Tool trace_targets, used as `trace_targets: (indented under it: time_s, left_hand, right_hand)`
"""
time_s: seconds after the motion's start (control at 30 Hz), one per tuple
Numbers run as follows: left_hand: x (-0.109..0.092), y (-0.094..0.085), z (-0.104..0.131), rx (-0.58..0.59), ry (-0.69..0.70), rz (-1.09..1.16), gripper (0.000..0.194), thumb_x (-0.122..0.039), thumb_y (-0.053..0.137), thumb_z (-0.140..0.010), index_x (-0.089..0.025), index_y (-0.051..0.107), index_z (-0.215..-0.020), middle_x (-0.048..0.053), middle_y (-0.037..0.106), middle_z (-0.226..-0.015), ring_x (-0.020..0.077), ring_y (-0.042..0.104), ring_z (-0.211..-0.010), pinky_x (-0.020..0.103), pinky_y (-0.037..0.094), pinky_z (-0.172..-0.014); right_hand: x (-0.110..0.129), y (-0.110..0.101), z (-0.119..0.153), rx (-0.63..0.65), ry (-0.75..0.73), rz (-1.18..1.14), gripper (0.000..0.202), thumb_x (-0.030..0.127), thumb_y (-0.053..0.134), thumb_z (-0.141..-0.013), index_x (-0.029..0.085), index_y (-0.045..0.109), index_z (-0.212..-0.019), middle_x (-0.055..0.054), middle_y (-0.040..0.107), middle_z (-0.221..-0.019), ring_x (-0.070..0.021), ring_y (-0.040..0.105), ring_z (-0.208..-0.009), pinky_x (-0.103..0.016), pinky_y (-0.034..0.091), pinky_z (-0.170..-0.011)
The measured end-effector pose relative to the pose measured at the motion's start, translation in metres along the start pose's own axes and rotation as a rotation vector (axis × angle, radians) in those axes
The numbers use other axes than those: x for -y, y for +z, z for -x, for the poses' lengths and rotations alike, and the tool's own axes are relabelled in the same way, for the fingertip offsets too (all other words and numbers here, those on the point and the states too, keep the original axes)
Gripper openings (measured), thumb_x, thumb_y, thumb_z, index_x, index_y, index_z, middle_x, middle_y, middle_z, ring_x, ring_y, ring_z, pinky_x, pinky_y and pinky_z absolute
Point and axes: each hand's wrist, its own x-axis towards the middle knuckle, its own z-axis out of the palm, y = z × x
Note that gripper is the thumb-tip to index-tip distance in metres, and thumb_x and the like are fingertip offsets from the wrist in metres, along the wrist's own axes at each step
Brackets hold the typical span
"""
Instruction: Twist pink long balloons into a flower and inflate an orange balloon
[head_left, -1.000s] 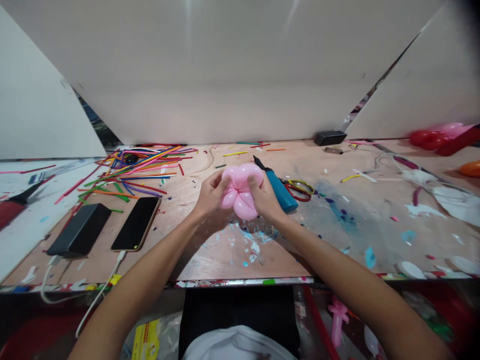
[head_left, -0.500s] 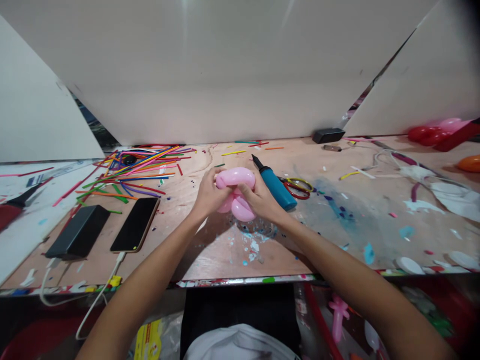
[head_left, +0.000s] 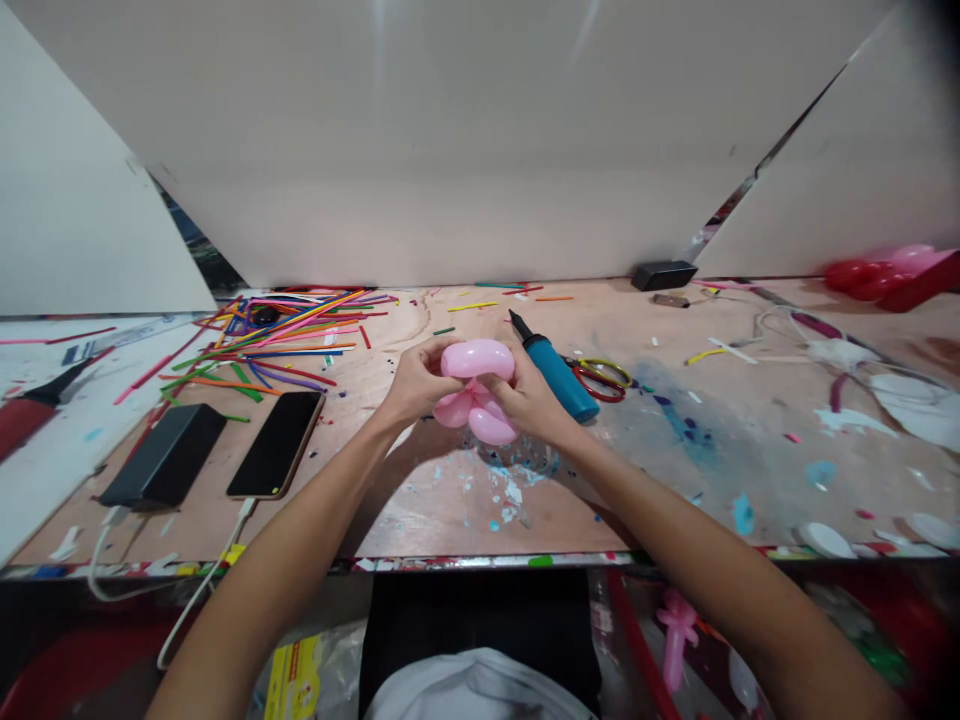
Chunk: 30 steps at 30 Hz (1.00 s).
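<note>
Between my two hands is a pink twisted balloon, its several rounded lobes meeting at a pinched centre. My left hand is closed on its left side, with the thumb at the centre. On the right side my right hand grips it as well, thumb also pointing to the middle. The balloon is held just above the wooden table. Just right of my right hand lies a blue balloon pump with a black nozzle. Some of my fingers are hidden behind the balloon.
Scissors with red and yellow handles lie beside the pump. Loose uninflated balloons are heaped at the back left. Nearer stand a black box and a phone with cables. A small black box sits by the back panel.
The balloon has turned slightly in my hands, so its pinched centre and lower lobes show more. Both hands still hold it. The whole view has shifted a little.
</note>
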Motion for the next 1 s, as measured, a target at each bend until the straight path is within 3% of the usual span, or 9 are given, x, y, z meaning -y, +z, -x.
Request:
trace_targets:
  time_s: [0.2,0.4,0.6,1.0]
  left_hand:
    - [0.003,0.000,-0.002,0.001,0.023,-0.012,0.053,-0.016,0.080,-0.050,-0.014,0.069,-0.101,0.006,0.073,-0.099,0.0217,0.068,-0.092,0.036,0.054,-0.088]
    - [-0.002,0.010,0.003,-0.028,-0.022,-0.081,0.050,-0.028,0.077,-0.065,-0.014,0.068,-0.112,0.012,0.068,-0.119,0.0242,0.066,-0.104,0.037,0.054,-0.090]
    - [-0.004,0.012,0.006,0.016,0.019,-0.047,0.040,-0.030,0.073,-0.071,-0.013,0.068,-0.106,0.011,0.072,-0.110,0.0226,0.067,-0.098,0.036,0.053,-0.090]
    - [-0.003,0.012,0.006,0.053,-0.021,-0.129,0.034,-0.028,0.074,-0.067,-0.011,0.067,-0.096,0.008,0.071,-0.094,0.0182,0.065,-0.083,0.030,0.052,-0.078]
  right_hand:
    - [-0.005,-0.001,-0.003,0.009,-0.013,0.019,0.032,0.045,0.058,-0.089,0.021,0.052,-0.110,-0.009,0.063,-0.105,-0.0245,0.060,-0.094,-0.039,0.049,-0.086]
    - [-0.011,0.005,-0.001,-0.080,0.066,-0.028,0.036,0.053,0.052,-0.091,0.022,0.054,-0.110,-0.010,0.064,-0.106,-0.0262,0.059,-0.102,-0.041,0.046,-0.094]
    - [-0.017,0.002,-0.002,-0.004,0.066,-0.042,0.043,0.059,0.048,-0.092,0.021,0.055,-0.113,-0.009,0.064,-0.110,-0.0248,0.059,-0.103,-0.042,0.045,-0.095]
    - [-0.012,0.014,0.000,-0.114,0.189,-0.042,0.050,0.063,0.045,-0.092,0.018,0.060,-0.105,-0.010,0.065,-0.109,-0.0236,0.060,-0.102,-0.039,0.045,-0.093]
